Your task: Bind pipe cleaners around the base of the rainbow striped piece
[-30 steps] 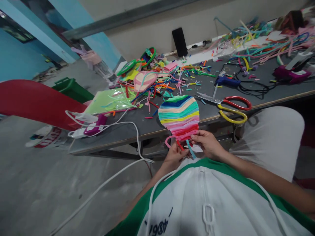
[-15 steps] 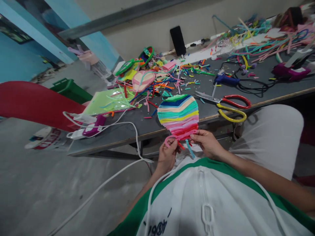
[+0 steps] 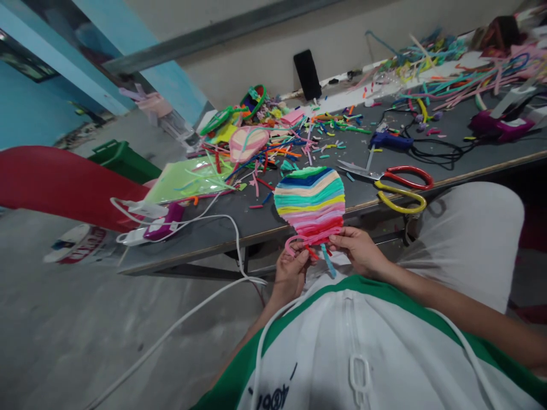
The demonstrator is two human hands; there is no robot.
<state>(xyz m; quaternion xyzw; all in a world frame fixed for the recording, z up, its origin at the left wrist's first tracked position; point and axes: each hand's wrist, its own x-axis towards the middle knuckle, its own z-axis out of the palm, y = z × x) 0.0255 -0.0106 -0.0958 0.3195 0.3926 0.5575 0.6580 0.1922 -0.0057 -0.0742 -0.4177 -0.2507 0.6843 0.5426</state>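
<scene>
A rounded striped piece (image 3: 310, 196) made of rows of fuzzy coloured stems lies partly over the table's front edge, its pink and red end towards me. My right hand (image 3: 356, 246) pinches that end at its right corner. My left hand (image 3: 291, 272) is closed on a pink stem (image 3: 292, 244) that curls in a loop at the left corner. A short blue stem (image 3: 329, 261) and red ends hang between the hands. Scissors (image 3: 387, 183) with one red and one yellow handle lie right of the piece.
A blue glue gun (image 3: 391, 140) with a black cord lies behind the scissors. Cut stems (image 3: 294, 149) litter the grey table (image 3: 265, 219). A phone (image 3: 307, 75) leans on the wall. A purple power strip (image 3: 166, 221) and white cable (image 3: 233, 228) are at left.
My left fingers have shifted slightly at the pink stem's loop. The striped piece and my right hand look almost the same; the whole view has moved a little.
</scene>
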